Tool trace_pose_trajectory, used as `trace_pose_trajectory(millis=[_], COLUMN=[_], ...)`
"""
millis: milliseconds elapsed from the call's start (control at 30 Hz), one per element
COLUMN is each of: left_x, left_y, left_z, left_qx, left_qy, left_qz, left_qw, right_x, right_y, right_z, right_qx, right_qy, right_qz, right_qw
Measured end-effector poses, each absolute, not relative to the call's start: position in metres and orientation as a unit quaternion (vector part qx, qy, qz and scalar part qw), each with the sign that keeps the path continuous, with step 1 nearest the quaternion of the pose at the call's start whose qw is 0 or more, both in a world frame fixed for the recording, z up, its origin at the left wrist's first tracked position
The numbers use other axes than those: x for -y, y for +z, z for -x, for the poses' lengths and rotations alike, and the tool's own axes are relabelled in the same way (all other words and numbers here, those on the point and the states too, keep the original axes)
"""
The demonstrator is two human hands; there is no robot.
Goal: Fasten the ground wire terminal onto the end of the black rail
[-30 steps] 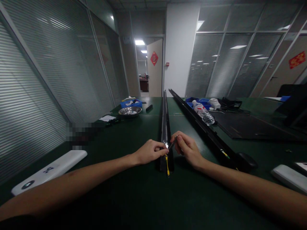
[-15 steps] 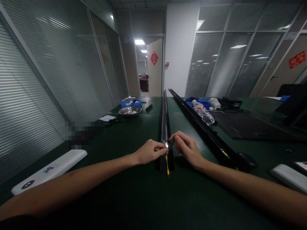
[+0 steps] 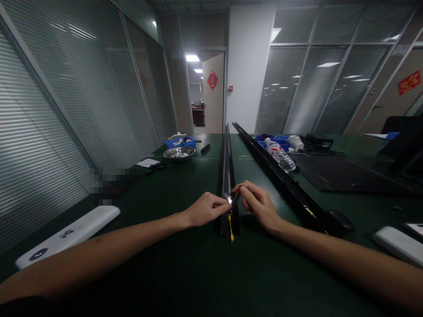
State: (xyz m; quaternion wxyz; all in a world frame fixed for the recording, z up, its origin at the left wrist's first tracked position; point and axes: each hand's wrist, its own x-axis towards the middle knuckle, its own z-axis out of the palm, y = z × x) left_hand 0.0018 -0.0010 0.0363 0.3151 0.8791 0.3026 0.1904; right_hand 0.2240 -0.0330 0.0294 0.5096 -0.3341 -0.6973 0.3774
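In front of me a long black channel (image 3: 223,226) lies lengthwise on the green table, with a shiny tube-like strip (image 3: 226,176) inside it. A short yellow wire (image 3: 231,226) comes out at the near end of the strip. My left hand (image 3: 208,209) pinches at that end; the small part between its fingertips is too hidden to name. From the right, my right hand (image 3: 259,204) is closed on a thin metal tool (image 3: 235,199), its tip slanting down toward my left fingertips. The tool's exact kind does not show.
A second black channel (image 3: 280,176) lies to the right, beside a plastic bottle (image 3: 280,156), a black mat (image 3: 350,171) and a black computer mouse (image 3: 339,220). At the left are a metal bowl (image 3: 179,153), a blue bin (image 3: 181,142) and a long white object (image 3: 71,233).
The thin tool and the right fingers have turned very slightly. My left hand keeps its place at the strip's end.
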Motion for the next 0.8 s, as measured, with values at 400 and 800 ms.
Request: trace_pose_trajectory(millis=[400, 800], left_x=[0.0008, -0.0005], left_y=[0.0366, 0.0348], left_z=[-0.0019, -0.0008], left_qx=[-0.34, -0.304], left_qy=[0.179, 0.187], left_qz=[-0.86, -0.874], left_qw=[0.335, 0.329], right_x=[0.0266, 0.0307], right_y=[0.0201, 0.0238], right_z=[-0.2263, -0.2244], right_qx=[0.698, 0.698], right_qy=[0.405, 0.371], right_qz=[0.279, 0.321], right_qw=[0.52, 0.521])
